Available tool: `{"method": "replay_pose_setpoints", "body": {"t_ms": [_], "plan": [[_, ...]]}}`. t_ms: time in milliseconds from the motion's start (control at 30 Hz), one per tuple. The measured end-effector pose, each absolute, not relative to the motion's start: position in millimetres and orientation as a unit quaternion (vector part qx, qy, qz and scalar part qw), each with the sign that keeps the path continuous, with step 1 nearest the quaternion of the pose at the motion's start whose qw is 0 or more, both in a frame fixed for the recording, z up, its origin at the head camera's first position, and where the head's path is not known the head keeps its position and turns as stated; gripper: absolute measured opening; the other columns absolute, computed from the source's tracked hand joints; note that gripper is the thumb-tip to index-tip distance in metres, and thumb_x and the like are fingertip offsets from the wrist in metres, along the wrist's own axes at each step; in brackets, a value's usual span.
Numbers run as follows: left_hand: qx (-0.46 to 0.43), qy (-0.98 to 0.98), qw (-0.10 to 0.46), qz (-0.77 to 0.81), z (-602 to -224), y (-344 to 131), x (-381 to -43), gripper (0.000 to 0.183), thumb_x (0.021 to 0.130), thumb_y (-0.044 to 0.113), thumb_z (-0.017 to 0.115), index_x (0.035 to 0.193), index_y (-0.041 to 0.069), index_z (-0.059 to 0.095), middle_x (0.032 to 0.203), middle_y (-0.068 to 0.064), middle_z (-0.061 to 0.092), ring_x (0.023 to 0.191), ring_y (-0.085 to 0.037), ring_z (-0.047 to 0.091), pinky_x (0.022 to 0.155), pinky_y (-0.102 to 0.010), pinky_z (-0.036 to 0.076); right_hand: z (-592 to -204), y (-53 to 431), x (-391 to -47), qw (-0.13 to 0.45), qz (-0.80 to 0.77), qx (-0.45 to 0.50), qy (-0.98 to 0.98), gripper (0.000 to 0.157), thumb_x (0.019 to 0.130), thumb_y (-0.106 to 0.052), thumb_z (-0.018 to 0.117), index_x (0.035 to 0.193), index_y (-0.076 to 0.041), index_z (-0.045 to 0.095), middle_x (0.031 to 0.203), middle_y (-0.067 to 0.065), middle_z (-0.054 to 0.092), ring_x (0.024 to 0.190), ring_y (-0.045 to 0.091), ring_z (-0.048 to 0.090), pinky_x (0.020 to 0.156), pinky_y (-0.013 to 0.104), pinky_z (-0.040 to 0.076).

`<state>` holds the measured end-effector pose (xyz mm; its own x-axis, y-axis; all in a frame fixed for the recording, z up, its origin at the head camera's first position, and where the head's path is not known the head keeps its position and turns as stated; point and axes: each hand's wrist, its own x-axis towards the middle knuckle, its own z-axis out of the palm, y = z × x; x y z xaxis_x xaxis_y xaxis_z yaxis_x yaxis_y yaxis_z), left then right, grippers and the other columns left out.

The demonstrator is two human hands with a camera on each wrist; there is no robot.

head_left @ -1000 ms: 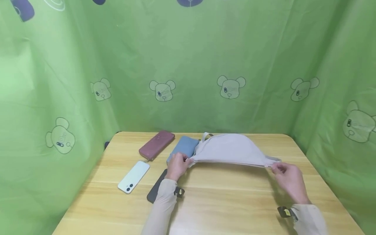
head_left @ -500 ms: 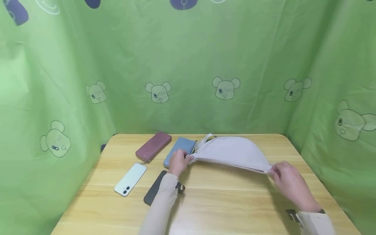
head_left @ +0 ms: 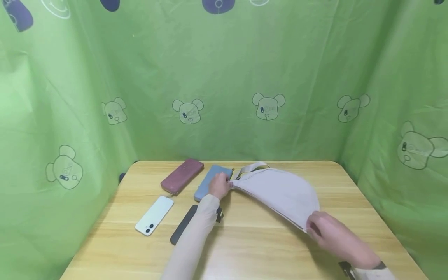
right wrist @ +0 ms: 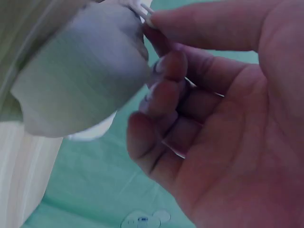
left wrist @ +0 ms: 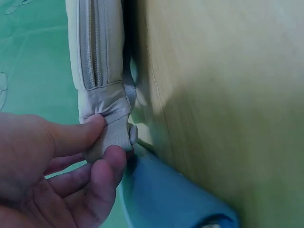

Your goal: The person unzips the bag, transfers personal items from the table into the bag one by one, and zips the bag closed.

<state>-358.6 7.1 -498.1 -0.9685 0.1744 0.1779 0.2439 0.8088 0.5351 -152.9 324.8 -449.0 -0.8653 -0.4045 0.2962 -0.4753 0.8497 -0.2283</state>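
A pale grey, half-moon belt bag (head_left: 280, 190) is held aslant over the table, its zip edge facing the person. My left hand (head_left: 219, 185) pinches the strap end at the bag's left corner between thumb and fingers. The left wrist view shows that strap end (left wrist: 116, 135) below two rows of zipper teeth (left wrist: 95, 47). At the bag's right corner my right hand (head_left: 327, 235) pinches a thin pale zipper pull (right wrist: 146, 13) between thumb and forefinger, the other fingers curled. A loop of strap (head_left: 252, 168) stands up behind the bag.
A blue wallet (head_left: 210, 181) lies right by the left hand, partly covered by it. Further left are a maroon wallet (head_left: 182, 175) and a white phone (head_left: 154, 216). A dark flat case (head_left: 183, 225) lies beside the left forearm. Green curtain (head_left: 224, 128) surrounds the table.
The right hand has moved toward the person and slightly left, bringing the bag's right end with it, so the bag now slants. The left hand stays at the left corner.
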Motion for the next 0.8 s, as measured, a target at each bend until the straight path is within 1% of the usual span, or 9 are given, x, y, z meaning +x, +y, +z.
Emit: {"method": "replay_pose_setpoints", "body": {"t_ms": [133, 233, 433, 500, 533, 600, 700, 733, 800], "plan": [[-0.120, -0.954, 0.047, -0.272, -500, 13, -363, 0.004, 0.089, 0.005, 0.076, 0.092, 0.003, 0.077, 0.091, -0.013, 0.078, 0.077, -0.026, 0.071, 0.073, -0.037, 0.060, -455, 314, -150, 0.104, 0.161, 0.264, -0.945, 0.024, 0.081, -0.004, 0.078, 0.076, -0.020, 0.061, 0.073, -0.016, 0.049, 0.068, -0.007, 0.041, 0.058, 0.021, 0.045], [-0.128, -0.955, 0.049, -0.263, -503, 16, -365, 0.007, 0.087, -0.002, 0.073, 0.092, 0.002, 0.076, 0.093, -0.015, 0.078, 0.082, -0.030, 0.073, 0.077, -0.040, 0.062, -458, 306, -149, 0.078, 0.163, 0.265, -0.947, 0.023, 0.083, -0.006, 0.077, 0.076, -0.020, 0.061, 0.072, -0.016, 0.049, 0.068, -0.006, 0.041, 0.058, 0.021, 0.044], [-0.137, -0.954, 0.062, -0.261, -510, 17, -366, 0.004, 0.088, -0.003, 0.068, 0.089, 0.001, 0.070, 0.089, -0.017, 0.075, 0.081, -0.032, 0.073, 0.076, -0.042, 0.062, -464, 291, -148, 0.034, 0.164, 0.251, -0.953, 0.016, 0.084, -0.010, 0.075, 0.077, -0.019, 0.065, 0.073, -0.014, 0.054, 0.067, -0.004, 0.045, 0.058, 0.022, 0.048], [-0.142, -0.950, 0.062, -0.270, -511, 17, -365, 0.005, 0.091, -0.002, 0.066, 0.095, -0.001, 0.069, 0.093, -0.019, 0.075, 0.085, -0.033, 0.073, 0.079, -0.042, 0.062, -466, 287, -148, 0.028, 0.160, 0.245, -0.956, 0.017, 0.083, -0.010, 0.075, 0.075, -0.020, 0.064, 0.072, -0.014, 0.053, 0.066, -0.004, 0.044, 0.057, 0.021, 0.046], [-0.145, -0.947, 0.060, -0.280, -511, 17, -365, 0.012, 0.092, -0.002, 0.063, 0.103, -0.003, 0.069, 0.099, -0.021, 0.075, 0.088, -0.033, 0.073, 0.081, -0.042, 0.062, -467, 286, -148, 0.026, 0.158, 0.242, -0.957, 0.018, 0.083, -0.009, 0.075, 0.074, -0.021, 0.064, 0.072, -0.014, 0.053, 0.065, -0.004, 0.043, 0.057, 0.021, 0.045], [-0.150, -0.940, 0.062, -0.301, -512, 18, -364, 0.026, 0.095, -0.002, 0.060, 0.119, -0.007, 0.067, 0.113, -0.024, 0.074, 0.100, -0.036, 0.073, 0.089, -0.044, 0.062, -469, 282, -150, 0.028, 0.151, 0.237, -0.959, 0.020, 0.082, -0.009, 0.075, 0.072, -0.022, 0.063, 0.070, -0.014, 0.051, 0.063, -0.003, 0.041, 0.055, 0.020, 0.043], [-0.154, -0.927, 0.070, -0.336, -514, 18, -360, 0.042, 0.098, 0.001, 0.057, 0.140, -0.008, 0.056, 0.135, -0.027, 0.065, 0.122, -0.039, 0.067, 0.105, -0.045, 0.056, -472, 279, -152, 0.027, 0.145, 0.229, -0.962, 0.022, 0.081, -0.009, 0.075, 0.070, -0.022, 0.062, 0.069, -0.014, 0.050, 0.061, -0.002, 0.040, 0.054, 0.020, 0.040], [-0.155, -0.921, 0.073, -0.350, -515, 18, -358, 0.046, 0.098, 0.000, 0.058, 0.143, -0.009, 0.053, 0.141, -0.027, 0.061, 0.127, -0.041, 0.064, 0.109, -0.047, 0.054, -473, 278, -152, 0.024, 0.144, 0.225, -0.963, 0.022, 0.082, -0.009, 0.074, 0.070, -0.022, 0.062, 0.069, -0.014, 0.050, 0.061, -0.002, 0.040, 0.054, 0.020, 0.040], [-0.159, -0.914, 0.075, -0.366, -516, 18, -353, 0.046, 0.098, 0.003, 0.060, 0.142, -0.007, 0.055, 0.145, -0.026, 0.058, 0.133, -0.042, 0.059, 0.113, -0.048, 0.050, -473, 277, -153, 0.012, 0.143, 0.214, -0.966, 0.022, 0.083, -0.010, 0.074, 0.070, -0.022, 0.061, 0.069, -0.014, 0.051, 0.061, -0.001, 0.041, 0.054, 0.020, 0.041]]}}
